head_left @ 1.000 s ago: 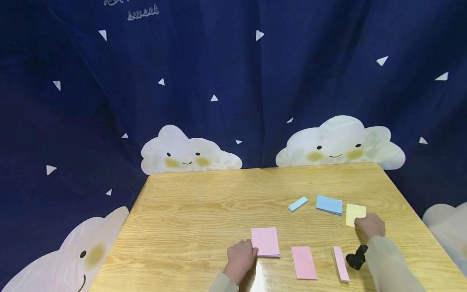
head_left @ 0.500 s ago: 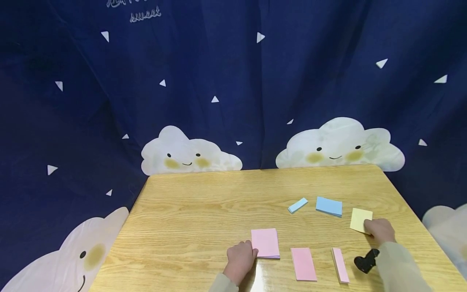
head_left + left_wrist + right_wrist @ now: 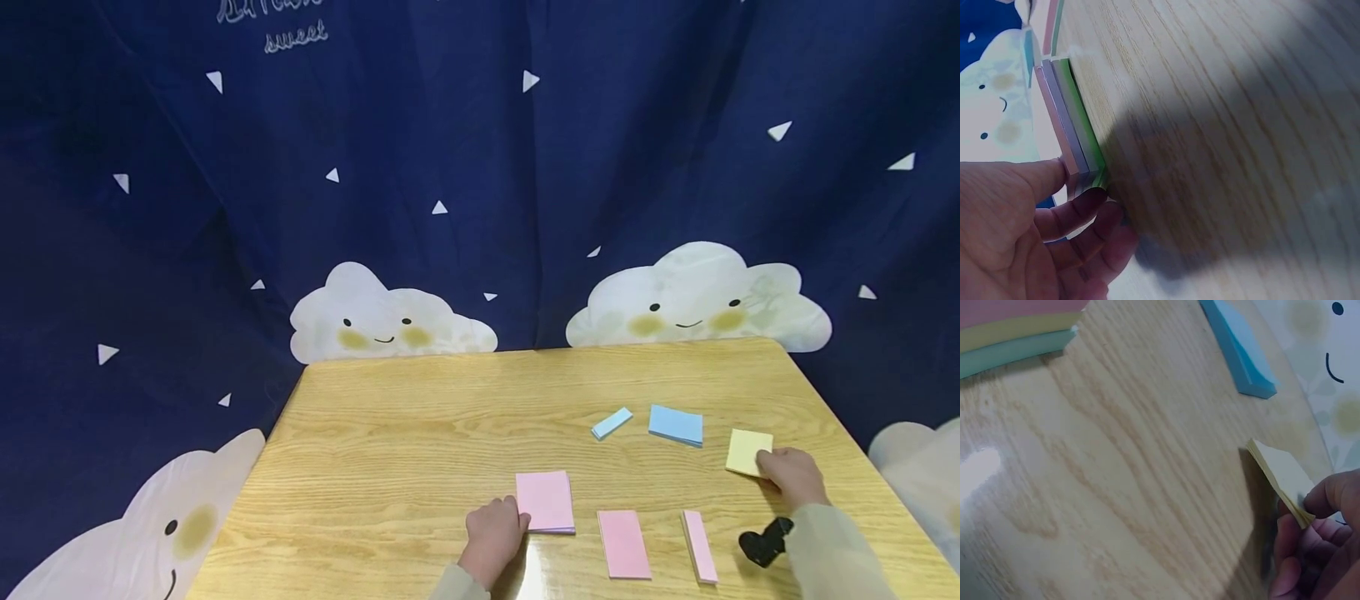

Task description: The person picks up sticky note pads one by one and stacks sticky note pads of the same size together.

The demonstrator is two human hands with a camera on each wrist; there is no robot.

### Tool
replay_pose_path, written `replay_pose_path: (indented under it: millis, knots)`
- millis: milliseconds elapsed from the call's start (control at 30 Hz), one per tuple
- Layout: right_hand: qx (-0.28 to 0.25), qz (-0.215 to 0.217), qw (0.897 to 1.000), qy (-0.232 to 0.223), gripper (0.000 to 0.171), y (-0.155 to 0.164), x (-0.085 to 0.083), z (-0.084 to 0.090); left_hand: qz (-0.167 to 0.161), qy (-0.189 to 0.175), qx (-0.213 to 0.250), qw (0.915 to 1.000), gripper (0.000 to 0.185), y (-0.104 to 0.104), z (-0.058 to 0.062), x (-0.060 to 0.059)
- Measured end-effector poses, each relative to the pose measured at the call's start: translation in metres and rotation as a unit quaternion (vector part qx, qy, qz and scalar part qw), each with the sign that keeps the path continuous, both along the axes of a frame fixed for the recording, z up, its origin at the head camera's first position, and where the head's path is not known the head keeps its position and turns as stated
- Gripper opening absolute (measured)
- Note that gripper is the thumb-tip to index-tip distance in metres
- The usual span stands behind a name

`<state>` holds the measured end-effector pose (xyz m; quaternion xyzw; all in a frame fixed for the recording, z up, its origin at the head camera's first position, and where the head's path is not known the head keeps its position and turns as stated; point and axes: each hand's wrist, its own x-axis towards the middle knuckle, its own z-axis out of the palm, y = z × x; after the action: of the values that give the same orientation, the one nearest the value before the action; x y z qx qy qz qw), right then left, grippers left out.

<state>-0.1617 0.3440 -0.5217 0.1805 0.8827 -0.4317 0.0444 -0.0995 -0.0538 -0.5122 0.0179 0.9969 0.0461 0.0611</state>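
My left hand [image 3: 495, 533] pinches the near left corner of a square stack of sticky notes [image 3: 543, 502], pink on top. In the left wrist view the edge of this sticky note stack [image 3: 1072, 119] shows pink, purple, grey and green layers. At the right of the table, a small yellow sticky note pad [image 3: 747, 452] is pinched at its near right corner by my right hand [image 3: 797, 477]. The right wrist view shows the yellow pad [image 3: 1282, 478] between thumb and fingers, tilted, with a shadow beside it on the wood.
Behind the hands lie a blue sticky note pad [image 3: 677, 423] and a narrow light blue pad [image 3: 612, 423]. Nearer are a pink rectangular pad [image 3: 624, 544] and a narrow pink pad [image 3: 699, 547]. The wooden table [image 3: 390, 442] meets a dark blue curtain [image 3: 450, 125] printed with clouds.
My right hand has moved right and slightly nearer with the yellow sticky note pad, away from the blue pad. The left hand stays at the pink-topped stack.
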Motion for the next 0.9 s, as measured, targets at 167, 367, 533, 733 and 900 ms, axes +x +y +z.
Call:
replay_pose_path:
  millis: [167,367,533,733,900]
  knots:
    - [-0.031,0.002,0.999,-0.008,0.020,0.000,0.001,0.006,0.001,-0.010,0.006,0.9999,0.033,0.000,-0.002,-0.001]
    - [-0.042,0.001,0.999,-0.023,0.021,-0.001,-0.001,0.012,0.003,-0.019,0.008,0.9998,0.033,0.000,-0.004,-0.001]
    - [-0.038,0.001,0.999,-0.035,0.041,-0.003,-0.002,0.017,0.002,-0.012,0.012,0.9998,0.033,-0.001,-0.003,0.000]
    - [-0.029,0.001,0.999,-0.032,0.041,-0.006,-0.002,0.017,0.000,-0.011,0.013,0.9999,0.033,-0.001,-0.002,-0.001]
    - [-0.026,0.004,0.999,-0.034,0.049,-0.008,-0.007,0.015,-0.001,-0.001,0.016,0.9999,0.032,-0.001,0.001,-0.002]
